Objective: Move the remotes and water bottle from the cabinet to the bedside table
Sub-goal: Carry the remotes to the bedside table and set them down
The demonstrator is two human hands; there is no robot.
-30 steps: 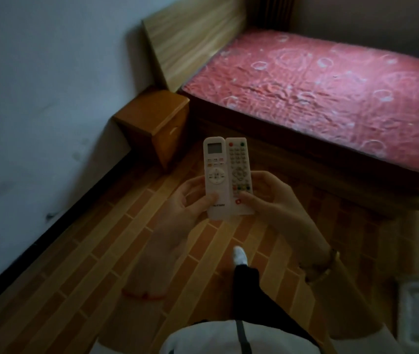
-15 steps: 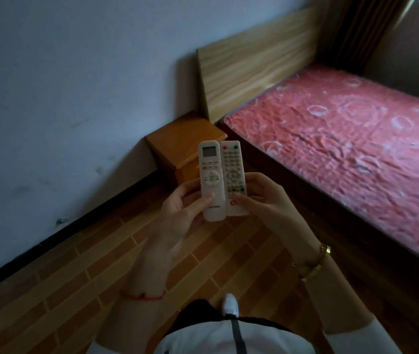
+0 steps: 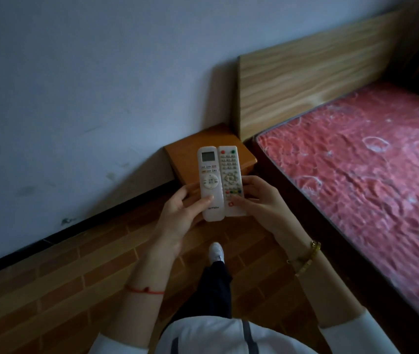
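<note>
Both hands (image 3: 177,215) grip remotes (image 3: 220,181) above bedside table (image 3: 183,154).

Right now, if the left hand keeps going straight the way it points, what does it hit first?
Probably the bedside table: the left hand and its remote aim at it, nothing visible between. Depth is unclear.

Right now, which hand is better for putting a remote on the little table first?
Probably the left hand. Its remote sits on the table's side, nearer the wall. The right hand, holding the other remote, is on the bed side. Either could likely reach.
</note>
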